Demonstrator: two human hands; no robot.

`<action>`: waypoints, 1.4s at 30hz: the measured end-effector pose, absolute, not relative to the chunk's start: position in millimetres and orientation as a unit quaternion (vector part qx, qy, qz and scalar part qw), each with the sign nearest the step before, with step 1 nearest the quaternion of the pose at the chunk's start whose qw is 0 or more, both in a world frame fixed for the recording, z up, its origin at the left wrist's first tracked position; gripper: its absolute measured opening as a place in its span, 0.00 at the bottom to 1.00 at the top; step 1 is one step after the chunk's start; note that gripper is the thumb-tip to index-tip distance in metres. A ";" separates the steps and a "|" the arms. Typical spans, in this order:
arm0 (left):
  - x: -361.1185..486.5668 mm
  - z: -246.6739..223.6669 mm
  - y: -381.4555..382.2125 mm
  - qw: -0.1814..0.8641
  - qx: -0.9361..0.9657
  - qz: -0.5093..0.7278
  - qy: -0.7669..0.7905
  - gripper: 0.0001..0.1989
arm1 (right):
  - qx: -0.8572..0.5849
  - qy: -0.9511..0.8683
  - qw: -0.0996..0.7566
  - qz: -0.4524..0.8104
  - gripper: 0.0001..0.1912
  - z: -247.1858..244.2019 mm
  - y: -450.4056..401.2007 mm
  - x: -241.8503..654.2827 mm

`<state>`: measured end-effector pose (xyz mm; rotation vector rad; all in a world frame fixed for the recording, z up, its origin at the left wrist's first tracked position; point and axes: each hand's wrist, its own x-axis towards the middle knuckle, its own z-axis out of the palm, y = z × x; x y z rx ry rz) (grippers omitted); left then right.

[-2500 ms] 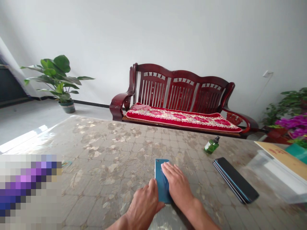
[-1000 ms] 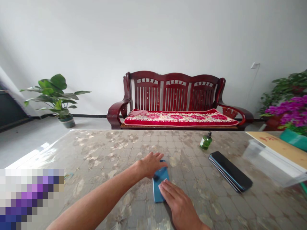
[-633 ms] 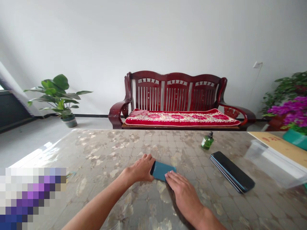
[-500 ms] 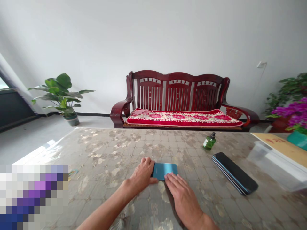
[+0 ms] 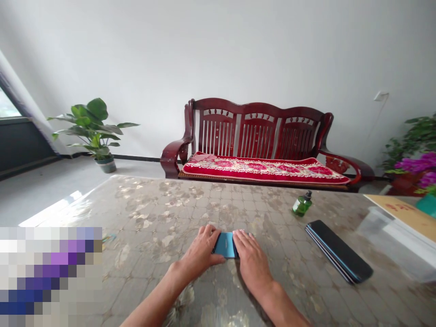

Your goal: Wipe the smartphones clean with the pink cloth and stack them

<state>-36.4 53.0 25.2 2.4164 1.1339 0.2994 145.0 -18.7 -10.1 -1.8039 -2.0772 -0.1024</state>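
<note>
A blue phone (image 5: 225, 245) lies crosswise on the table, with a small logo on its upward face and dark edges. My left hand (image 5: 202, 247) is closed around its left end, fingertips on the far side and thumb along the near side. My right hand (image 5: 250, 254) covers the right end, its fingers pressed together over the edge; its thumb is hidden. To the right rests a stack of dark phones (image 5: 339, 250). Behind that stack stands a green pump bottle (image 5: 301, 204).
A patterned cover lies over the table (image 5: 156, 272). At right are a clear plastic box (image 5: 391, 240), a tan folder (image 5: 405, 213) and purple flowers (image 5: 417, 165). Beyond the table are a wooden bench (image 5: 255, 131) and a potted plant (image 5: 97, 131). The lower left corner is pixelated.
My right hand has moved up from the phone's near right corner to cover its right end. My left hand keeps its hold. The view has shifted slightly.
</note>
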 end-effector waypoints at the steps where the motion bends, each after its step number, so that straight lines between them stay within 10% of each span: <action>1: -36.1 25.6 52.6 0.228 0.876 0.112 0.411 0.27 | -0.636 -0.746 0.193 -0.035 0.28 -11.1 -18.2 137.6; 42: -32.2 34.2 53.9 0.212 0.880 0.048 0.423 0.28 | -0.603 -0.769 0.192 -0.092 0.32 -12.5 -64.0 170.7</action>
